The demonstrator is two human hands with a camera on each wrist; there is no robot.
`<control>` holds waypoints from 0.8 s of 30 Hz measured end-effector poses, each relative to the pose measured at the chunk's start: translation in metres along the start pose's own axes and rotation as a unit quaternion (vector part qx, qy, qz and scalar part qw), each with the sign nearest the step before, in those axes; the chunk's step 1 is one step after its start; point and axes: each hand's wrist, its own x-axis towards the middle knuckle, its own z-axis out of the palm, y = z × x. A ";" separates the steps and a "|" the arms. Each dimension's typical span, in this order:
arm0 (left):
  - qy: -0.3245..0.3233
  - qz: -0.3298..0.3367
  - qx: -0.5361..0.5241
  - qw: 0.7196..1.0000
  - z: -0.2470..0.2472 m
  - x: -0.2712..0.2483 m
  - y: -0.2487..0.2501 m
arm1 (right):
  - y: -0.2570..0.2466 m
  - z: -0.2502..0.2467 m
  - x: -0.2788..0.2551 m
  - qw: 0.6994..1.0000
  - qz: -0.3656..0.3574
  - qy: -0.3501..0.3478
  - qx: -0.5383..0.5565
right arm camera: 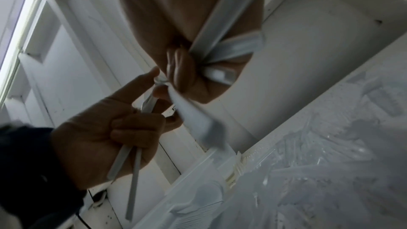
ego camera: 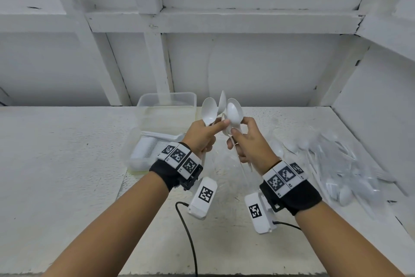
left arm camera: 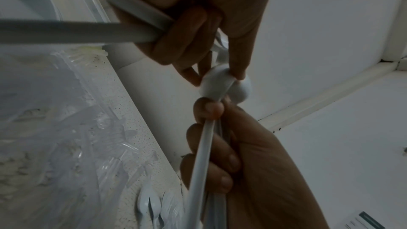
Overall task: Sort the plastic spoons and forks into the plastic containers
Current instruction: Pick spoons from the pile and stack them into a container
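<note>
**Both hands full of spoons, squaring up the bunch**

My left hand (ego camera: 203,137) is curled round a few white plastic spoons (ego camera: 210,111), handles running down through the fist and bowls fanned upward. My right hand (ego camera: 249,144) grips its own small bunch of spoons (ego camera: 234,115) the same way, with thumb and forefinger pinching near the necks. The two bunches meet bowl to bowl above the middle of the counter (ego camera: 67,153). I judge I am holding them upright like this to nest the bowls and line up the handles, so they go into a container as one tidy stack.

The spoons are thin, glossy and all white, with long flat handles; how many each hand holds I cannot tell.

The loose pile of cutlery (ego camera: 336,164), partly in clear wrapping, lies toward the counter's right edge. Toward the back edge stands a clear plastic container (ego camera: 166,101); whether anything is in it I cannot tell. In front of it a second container (ego camera: 148,148) already holds a neat row of white cutlery, forks as far as I can tell.
</note>
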 end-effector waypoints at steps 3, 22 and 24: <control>-0.005 0.011 -0.008 1.000 -0.001 -0.001 0.000 | -0.002 0.003 -0.002 1.000 0.002 -0.012 0.012; 0.062 0.028 -0.021 0.997 -0.003 0.006 -0.007 | 0.006 0.008 -0.002 0.920 -0.089 0.062 -0.376; 0.070 0.024 -0.024 0.997 -0.004 0.007 -0.008 | 0.006 0.009 -0.003 0.935 -0.090 0.048 -0.339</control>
